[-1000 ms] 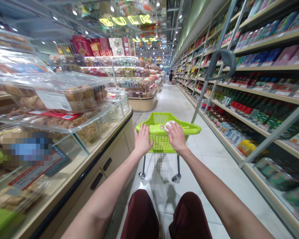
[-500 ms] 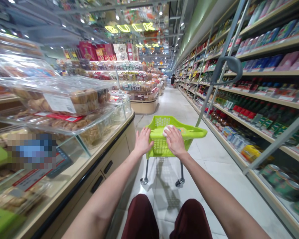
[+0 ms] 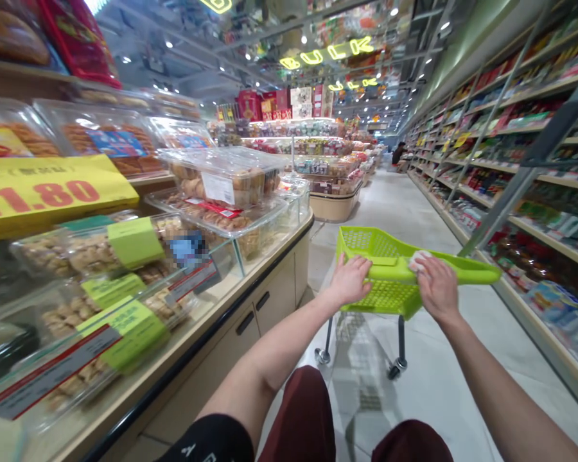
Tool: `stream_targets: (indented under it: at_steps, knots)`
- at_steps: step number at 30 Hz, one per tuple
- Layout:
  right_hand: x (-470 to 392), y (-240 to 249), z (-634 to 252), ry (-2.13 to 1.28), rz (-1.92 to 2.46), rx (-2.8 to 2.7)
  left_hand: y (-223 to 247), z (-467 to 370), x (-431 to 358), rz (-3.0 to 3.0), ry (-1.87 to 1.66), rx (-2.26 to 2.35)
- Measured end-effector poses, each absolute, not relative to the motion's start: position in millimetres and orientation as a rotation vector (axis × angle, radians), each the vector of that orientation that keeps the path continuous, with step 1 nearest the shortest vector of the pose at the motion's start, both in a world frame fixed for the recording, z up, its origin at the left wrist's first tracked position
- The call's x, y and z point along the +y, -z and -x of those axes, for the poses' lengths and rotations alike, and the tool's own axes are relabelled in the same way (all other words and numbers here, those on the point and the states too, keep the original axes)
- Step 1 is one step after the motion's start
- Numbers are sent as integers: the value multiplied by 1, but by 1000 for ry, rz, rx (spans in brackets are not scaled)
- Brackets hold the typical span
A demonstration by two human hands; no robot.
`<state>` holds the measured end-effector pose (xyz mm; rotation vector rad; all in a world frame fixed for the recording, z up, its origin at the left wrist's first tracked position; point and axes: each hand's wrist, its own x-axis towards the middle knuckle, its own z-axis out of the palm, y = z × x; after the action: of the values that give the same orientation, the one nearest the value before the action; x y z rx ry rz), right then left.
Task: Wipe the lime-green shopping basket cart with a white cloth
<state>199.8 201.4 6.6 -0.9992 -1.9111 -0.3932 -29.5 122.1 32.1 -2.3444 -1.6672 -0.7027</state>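
Observation:
A lime-green plastic shopping cart (image 3: 390, 300) on dark legs with casters stands ahead of my knees. My left hand (image 3: 350, 280) is closed over the left end of its handle (image 3: 390, 272). Toward the handle's right part, my right hand (image 3: 437, 287) presses a crumpled white tissue (image 3: 419, 259) against the green plastic, fingers curled over it. The tissue is partly hidden by those fingers. As far as its mesh walls show, the contents of the basket cannot be made out.
A glass-edged counter (image 3: 279, 247) with clear boxes of baked snacks (image 3: 221, 183) runs close along the left, under a yellow price sign (image 3: 52, 192). Stocked shelves (image 3: 549, 224) and a slanted grey ladder rail (image 3: 515, 186) line the right. Far down the aisle is a person (image 3: 399, 154).
The view has turned left, so the cart and both hands appear farther right, and more of the snack counter shows. Both hands stay on the handle, the tissue still under the right.

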Motion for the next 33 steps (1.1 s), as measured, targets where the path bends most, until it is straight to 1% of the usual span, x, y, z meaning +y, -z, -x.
stream_targets:
  at_steps: [5, 12, 15, 19, 23, 25, 28, 33]
  knots:
    - [201, -7, -203, 422, 1020, -1774, -22, 23, 121, 2430, 681, -1732]
    - [166, -10, -164, 354, 837, -1973, -19, -5, 116, 2458, 704, -1669]
    - [167, -7, -176, 341, 860, -1960, -19, -13, 112, 2458, 666, -1626]
    - [175, -6, -200, 339, 954, -1794, -21, -22, 106, 2500, 620, -1537]
    - [161, -11, -202, 348, 992, -1762, -22, -27, 109, 2588, 613, -1455]
    - [148, -15, -198, 344, 978, -1852, -20, -29, 116, 2572, 645, -1560]
    - [136, -15, -197, 385, 978, -1932, -14, -32, 124, 2544, 601, -1746]
    - [141, -15, -221, 385, 1125, -1782, -7, -42, 126, 2563, 561, -1733]
